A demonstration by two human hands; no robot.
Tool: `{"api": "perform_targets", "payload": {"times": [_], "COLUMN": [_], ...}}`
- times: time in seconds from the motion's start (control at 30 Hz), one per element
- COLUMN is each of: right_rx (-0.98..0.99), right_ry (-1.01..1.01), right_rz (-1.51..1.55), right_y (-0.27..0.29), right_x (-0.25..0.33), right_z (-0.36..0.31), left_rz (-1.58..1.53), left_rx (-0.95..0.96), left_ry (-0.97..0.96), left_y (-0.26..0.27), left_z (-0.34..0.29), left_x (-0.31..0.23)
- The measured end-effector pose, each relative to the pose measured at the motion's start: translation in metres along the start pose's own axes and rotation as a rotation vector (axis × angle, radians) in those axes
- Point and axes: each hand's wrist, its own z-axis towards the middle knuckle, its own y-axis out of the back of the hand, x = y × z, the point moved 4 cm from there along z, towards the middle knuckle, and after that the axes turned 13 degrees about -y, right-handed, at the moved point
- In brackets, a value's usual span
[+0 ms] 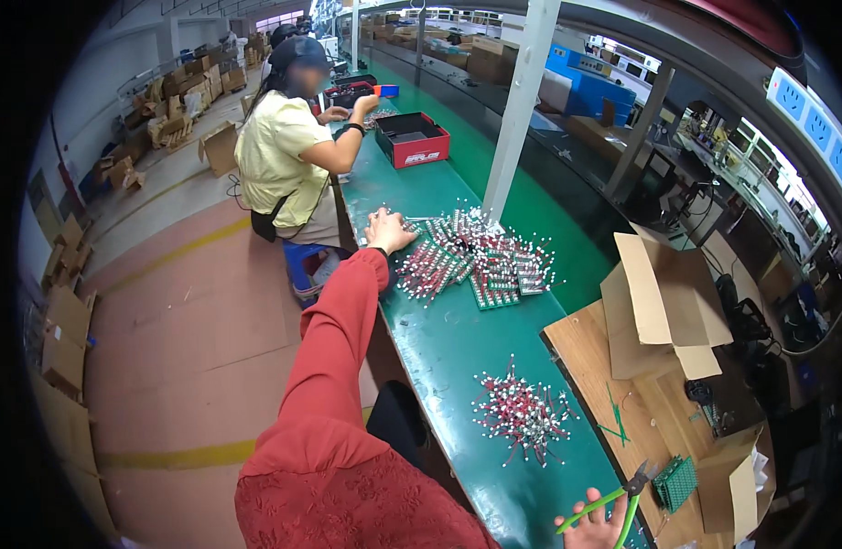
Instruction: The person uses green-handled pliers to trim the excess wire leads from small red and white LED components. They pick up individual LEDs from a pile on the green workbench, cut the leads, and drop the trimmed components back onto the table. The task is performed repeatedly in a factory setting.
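My left hand (390, 231) stretches far forward to the left edge of a heap of green circuit boards (494, 288) bristling with red-and-white wire leads. Its fingers are bent downward, and what lies under them is hidden. Close to me at the lower right, my right hand (593, 529) holds wire cutters (633, 489) with bright green handles. The handles rest apart across its loosely spread fingers, jaws pointing away. Between the two hands, a loose bunch of red wires with white connectors (523, 412) lies on the green bench (439, 352).
A wooden board (590, 357) adjoins the bench on the right, bearing an open carton (663, 297), a green board stack (675, 483) and green strips (616, 416). A white post (522, 110) rises behind the heap. Farther along, a co-worker (288, 151) sits beside a red box (414, 142).
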Motion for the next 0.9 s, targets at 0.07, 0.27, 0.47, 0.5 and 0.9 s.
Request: {"api": "perform_targets", "payload": {"times": [0.07, 0.27, 0.47, 0.5, 0.9], "right_rx": [0.131, 0.028, -0.238, -0.355, 0.099], "right_ry": [0.032, -0.034, -0.099, -0.115, 0.003], "right_rz": [-0.127, 0.097, 0.143, 0.168, 0.27], "right_y": [-0.025, -0.014, -0.009, -0.012, -0.025], "right_x": [-0.001, -0.012, -0.024, -0.025, -0.014], "right_z": [0.013, 0.03, 0.028, 0.027, 0.03], "left_rz": [0.023, -0.102, -0.236, -0.251, -0.773], "left_rx": [-0.239, -0.477, -0.616, -0.625, -0.177], "left_ry": [-0.081, -0.177, -0.379, -0.469, -1.147], "left_y": [0.005, 0.016, 0.092, 0.105, 0.131], "left_z": [-0.008, 0.013, -0.028, -0.04, -0.243], "left_x": [0.005, 0.045, 0.006, -0.006, -0.217]}}
